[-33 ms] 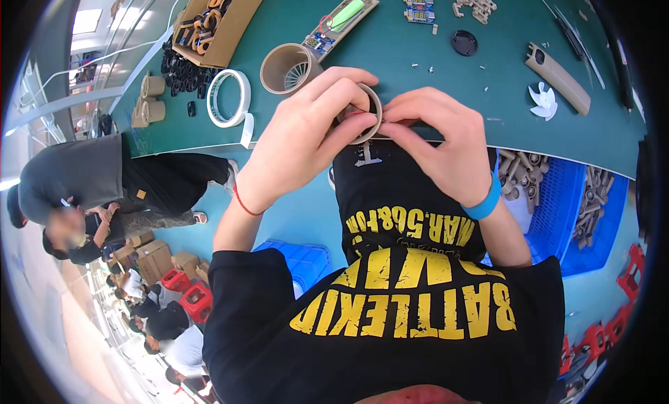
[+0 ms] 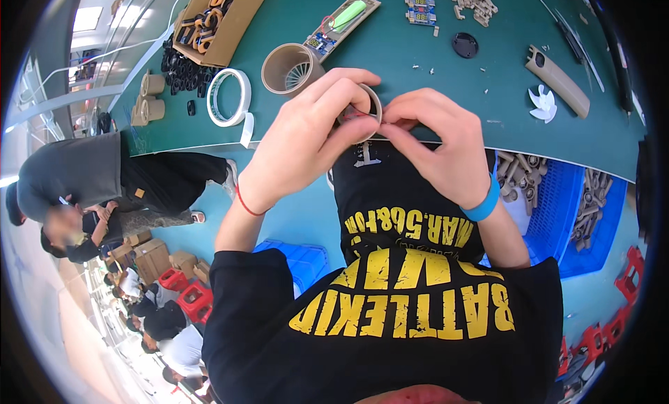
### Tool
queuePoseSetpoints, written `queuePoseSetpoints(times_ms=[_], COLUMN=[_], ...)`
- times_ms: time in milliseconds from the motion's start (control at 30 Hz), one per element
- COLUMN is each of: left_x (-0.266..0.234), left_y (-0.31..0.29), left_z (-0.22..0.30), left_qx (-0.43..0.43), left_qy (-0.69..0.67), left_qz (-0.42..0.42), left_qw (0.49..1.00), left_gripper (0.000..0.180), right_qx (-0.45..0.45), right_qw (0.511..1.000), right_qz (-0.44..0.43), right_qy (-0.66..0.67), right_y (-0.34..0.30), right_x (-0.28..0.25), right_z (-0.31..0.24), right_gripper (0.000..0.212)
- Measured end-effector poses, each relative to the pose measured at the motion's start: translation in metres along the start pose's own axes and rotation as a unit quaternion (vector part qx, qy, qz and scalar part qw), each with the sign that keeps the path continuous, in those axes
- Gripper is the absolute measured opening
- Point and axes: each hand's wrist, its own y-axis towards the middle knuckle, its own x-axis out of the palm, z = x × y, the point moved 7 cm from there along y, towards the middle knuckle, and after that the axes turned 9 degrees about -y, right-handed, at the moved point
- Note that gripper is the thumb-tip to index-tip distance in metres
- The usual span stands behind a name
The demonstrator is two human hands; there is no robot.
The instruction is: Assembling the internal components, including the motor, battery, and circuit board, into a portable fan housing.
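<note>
My left hand (image 2: 306, 129) is wrapped round a short beige cylindrical housing (image 2: 377, 101), its open end facing up by the table's front edge. Inside it a thin red wire (image 2: 359, 114) runs to the rim. There my right hand (image 2: 442, 136) pinches the wire between thumb and forefinger, close to my left thumb. My fingers hide most of the housing. Just beyond my left hand lies a larger beige cup-shaped shell (image 2: 270, 73) with a ribbed grille inside. Touching it is an open beige handle half (image 2: 357, 17) with a green battery (image 2: 348, 16) and a small circuit board (image 2: 320, 44).
A tape roll (image 2: 212, 101) and a cardboard box of black and orange parts (image 2: 226, 31) lie left. Right are a white fan blade (image 2: 543, 103), a beige handle shell (image 2: 561, 83) and a black disc (image 2: 465, 44). Blue crates (image 2: 550, 202) stand below the table's right side.
My right fingertips have shifted slightly toward my left thumb at the housing's rim. More of the red wire shows inside. Otherwise the scene stays the same.
</note>
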Motion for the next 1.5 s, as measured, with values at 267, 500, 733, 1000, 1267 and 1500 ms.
queuePoseSetpoints(times_ms=[267, 500, 733, 1000, 1267, 1500], left_x=[0.009, 0.012, 0.012, 0.012, 0.012, 0.013], left_y=[-0.012, -0.011, -0.012, -0.014, -0.014, -0.014], left_z=[-0.017, -0.015, -0.01, -0.014, -0.017, -0.018], left_qx=[0.096, 0.103, 0.115, 0.097, 0.12, 0.113], left_qy=[-0.042, -0.035, 0.003, -0.061, -0.038, -0.033], left_qz=[0.145, 0.119, 0.106, 0.139, 0.129, 0.137], left_qw=[0.984, 0.987, 0.988, 0.984, 0.984, 0.984], left_gripper=[0.057, 0.052, 0.05, 0.047, 0.048, 0.047], right_qx=[-0.023, -0.038, -0.041, -0.046, -0.08, -0.062], right_qw=[0.962, 0.953, 0.948, 0.938, 0.926, 0.923], right_qz=[0.003, -0.053, -0.088, -0.082, -0.101, -0.123], right_qy=[-0.274, -0.296, -0.302, -0.332, -0.356, -0.359], right_y=[0.003, 0.005, 0.009, 0.01, 0.013, 0.011], right_x=[-0.028, -0.023, -0.031, -0.028, -0.024, -0.022], right_z=[-0.012, -0.013, -0.016, -0.016, -0.023, -0.015], right_gripper=[0.016, 0.015, 0.015, 0.013, 0.01, 0.012])
